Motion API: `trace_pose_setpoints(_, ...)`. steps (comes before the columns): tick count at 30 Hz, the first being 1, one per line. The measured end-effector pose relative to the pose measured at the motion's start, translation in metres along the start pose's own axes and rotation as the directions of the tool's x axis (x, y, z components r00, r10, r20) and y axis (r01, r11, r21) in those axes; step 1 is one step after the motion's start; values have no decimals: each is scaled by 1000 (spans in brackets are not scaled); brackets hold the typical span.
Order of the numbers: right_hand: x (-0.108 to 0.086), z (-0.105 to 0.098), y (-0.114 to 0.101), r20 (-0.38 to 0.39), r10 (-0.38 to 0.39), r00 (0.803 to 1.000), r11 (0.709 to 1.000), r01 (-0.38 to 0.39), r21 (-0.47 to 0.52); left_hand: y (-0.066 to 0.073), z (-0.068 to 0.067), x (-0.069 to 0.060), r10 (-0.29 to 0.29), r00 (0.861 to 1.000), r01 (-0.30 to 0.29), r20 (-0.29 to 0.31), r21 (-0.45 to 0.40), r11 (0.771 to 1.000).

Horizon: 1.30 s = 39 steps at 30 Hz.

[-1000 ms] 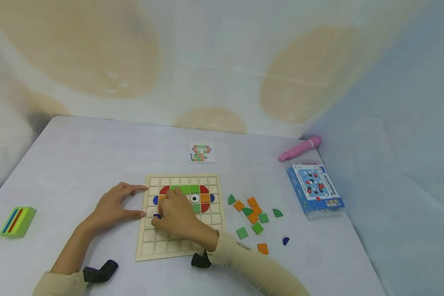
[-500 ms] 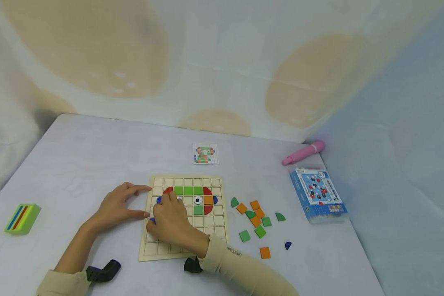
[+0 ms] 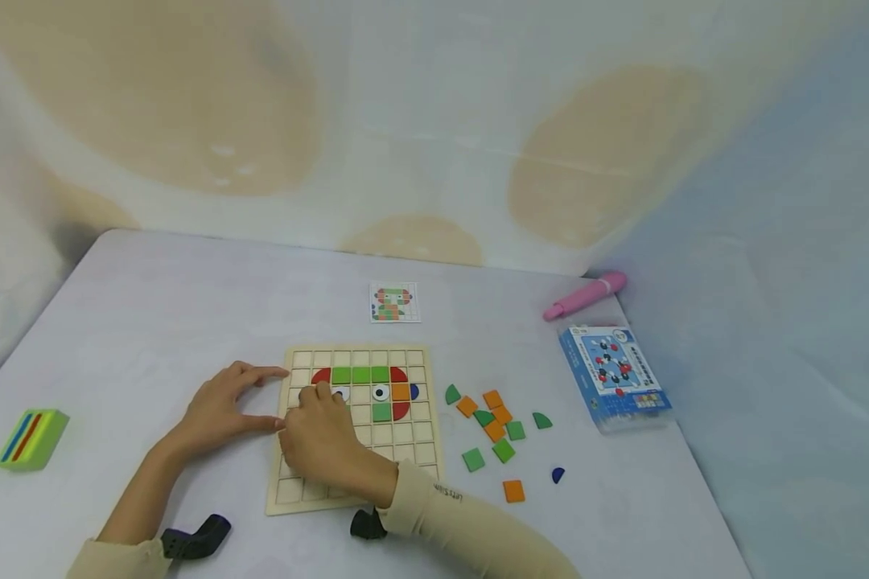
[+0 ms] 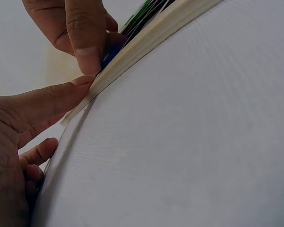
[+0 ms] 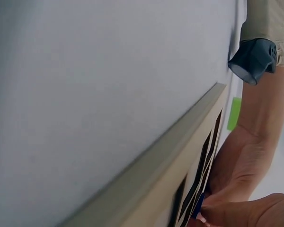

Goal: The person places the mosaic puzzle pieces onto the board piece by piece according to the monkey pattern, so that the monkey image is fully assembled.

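The wooden grid board [image 3: 360,357] lies on the table, with red, green, orange, blue and eye pieces set in its upper half. My left hand [image 3: 220,412] touches the board's left edge with extended thumb and index fingertips. Over the lower left of the grid, my right hand [image 3: 326,438] has its fingers bent down and hides several cells. In the left wrist view, my right hand [image 4: 87,28] pinches a blue piece [image 4: 111,55] at the board's edge, beside the left fingertips. The blue piece [image 5: 198,205] also shows by the right thumb in the right wrist view.
Loose green and orange pieces [image 3: 493,399] and a dark blue half-round [image 3: 558,475] lie right of the board. A patterned card [image 3: 394,302] is behind it. At far right are a blue box [image 3: 614,374] and pink stick [image 3: 585,297]; a green block [image 3: 32,440] stands left.
My right hand has shifted left across the grid toward the board's left edge, uncovering the left eye piece. My left hand stays at the edge.
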State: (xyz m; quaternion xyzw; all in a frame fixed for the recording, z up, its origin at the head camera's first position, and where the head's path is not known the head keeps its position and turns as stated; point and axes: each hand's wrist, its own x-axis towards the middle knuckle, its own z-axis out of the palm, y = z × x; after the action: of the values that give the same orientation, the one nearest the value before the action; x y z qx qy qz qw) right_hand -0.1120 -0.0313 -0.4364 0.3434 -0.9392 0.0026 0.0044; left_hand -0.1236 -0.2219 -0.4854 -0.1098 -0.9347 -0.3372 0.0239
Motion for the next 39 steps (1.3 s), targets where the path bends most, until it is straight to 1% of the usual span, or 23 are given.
trace_pose_setpoints(2,-1,-2,3,14,4,1000,1000,-4,19,0,0,0,-5,1000,5,10,1,1000)
trace_pose_setpoints(4,-4,-7,8,35,7,999,997,-10,76,1,-1,0,-9,1000,9,18,4,1000)
trace_pose_setpoints(7,-11,-17,27,25,24,999,987,-27,160,2,-1,1,-23,999,23,31,8,1000)
trace_pose_setpoints(9,-18,-24,45,-16,46,999,978,-41,204,2,-2,1,-36,999,35,33,20,999)
trace_pose_setpoints(11,-26,-30,67,-70,71,995,974,-54,221,3,-2,0,-50,998,49,32,33,998)
trace_pose_setpoints(13,-35,-34,91,-95,113,989,965,-86,249,3,-3,-1,-60,998,59,30,44,997)
trace_pose_setpoints(15,-44,-34,115,-105,157,982,957,-125,262,3,-3,-2,-66,997,64,31,51,997)
trace_pose_setpoints(17,-52,-31,139,-84,208,975,948,-179,263,2,-3,-2,-67,997,66,34,45,997)
trace_pose_setpoints(19,-60,-27,160,-47,255,966,940,-236,247,2,-3,-1,-65,997,63,39,40,997)
trace_pose_setpoints(21,-67,-22,176,3,291,957,931,-284,231,2,-2,0,-61,997,60,41,34,998)
trace_pose_setpoints(23,-74,-18,188,44,303,952,927,-306,216,2,-1,1,-55,998,54,40,30,998)
trace_pose_setpoints(25,-78,-15,195,60,300,952,927,-306,217,2,1,1,-50,998,49,39,28,998)
trace_pose_setpoints(27,-81,-14,197,59,282,958,930,-287,227,2,1,1,-46,998,45,36,25,999)
trace_pose_setpoints(35,-85,-10,203,-10,245,969,957,-241,164,2,2,2,-49,998,48,34,30,998)
trace_pose_setpoints(39,-83,-8,206,-26,197,980,970,-191,152,2,2,1,-44,999,43,25,36,998)
